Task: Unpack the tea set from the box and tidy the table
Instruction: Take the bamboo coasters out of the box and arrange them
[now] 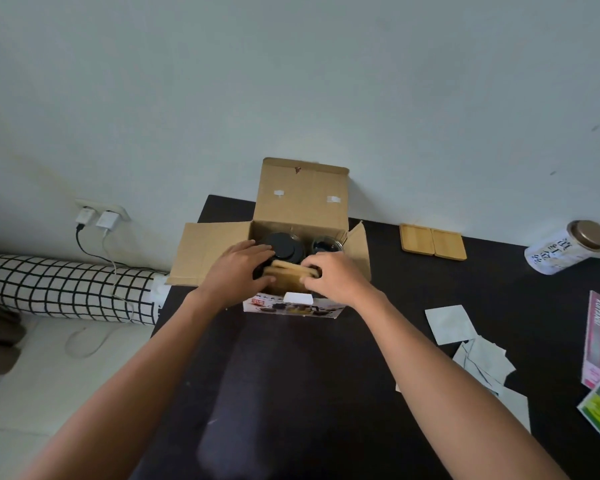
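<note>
Gripping a stack of wooden coasters (290, 269) inside the open cardboard box (302, 199), the left hand (238, 271) and right hand (333, 277) pinch opposite ends, likely to lift it level. Two matching coasters (432, 242) already lie on the dark table (378, 341), beside a tin (565, 247).

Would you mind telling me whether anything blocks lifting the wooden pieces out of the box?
Nothing visible does. Both the left hand and right hand already grip the wooden pieces at the open top of the cardboard box, whose flaps are folded back.
</note>
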